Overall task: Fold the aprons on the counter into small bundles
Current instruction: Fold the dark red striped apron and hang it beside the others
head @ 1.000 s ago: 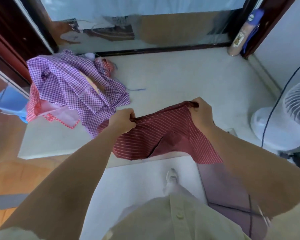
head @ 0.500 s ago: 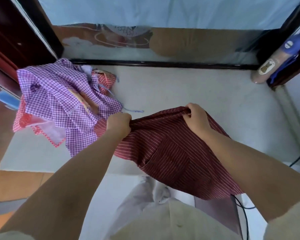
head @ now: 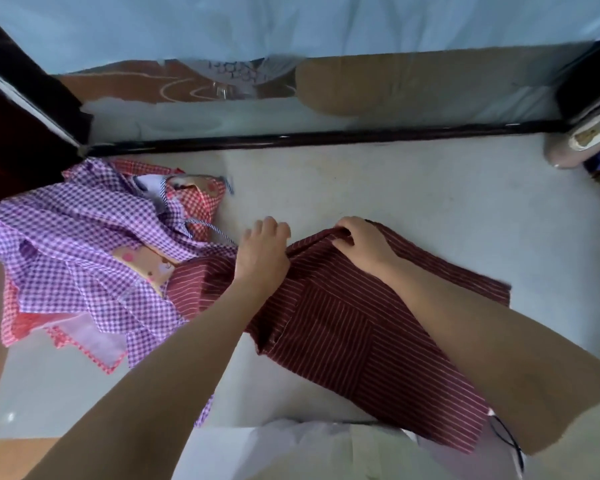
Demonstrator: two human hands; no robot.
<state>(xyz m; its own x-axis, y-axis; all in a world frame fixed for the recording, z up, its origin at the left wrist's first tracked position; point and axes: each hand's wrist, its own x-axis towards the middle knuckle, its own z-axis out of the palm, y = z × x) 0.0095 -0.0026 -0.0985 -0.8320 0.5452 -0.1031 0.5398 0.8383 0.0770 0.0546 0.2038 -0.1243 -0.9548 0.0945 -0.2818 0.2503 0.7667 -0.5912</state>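
Observation:
A dark red striped apron point(head: 354, 327) lies spread over the white counter point(head: 413, 202), its lower part hanging past the front edge. My left hand point(head: 262, 256) grips its bunched top edge at the left. My right hand point(head: 362, 244) pinches the same top edge a little to the right, fingers curled over the fold. To the left sits a heap of other aprons: a purple gingham one point(head: 73, 244) on top, a red gingham one point(head: 194, 199) beneath and behind it.
A glass panel with a dark frame point(head: 291, 138) runs along the counter's back. A beige bottle-like object point(head: 586, 140) lies at the back right corner. A dark cable point(head: 510, 441) hangs at the lower right. Wooden floor shows at the lower left.
Both hands have brought the red striped apron down and forward from mid-air onto the counter, where it now lies flatter. The camera has moved closer over the counter.

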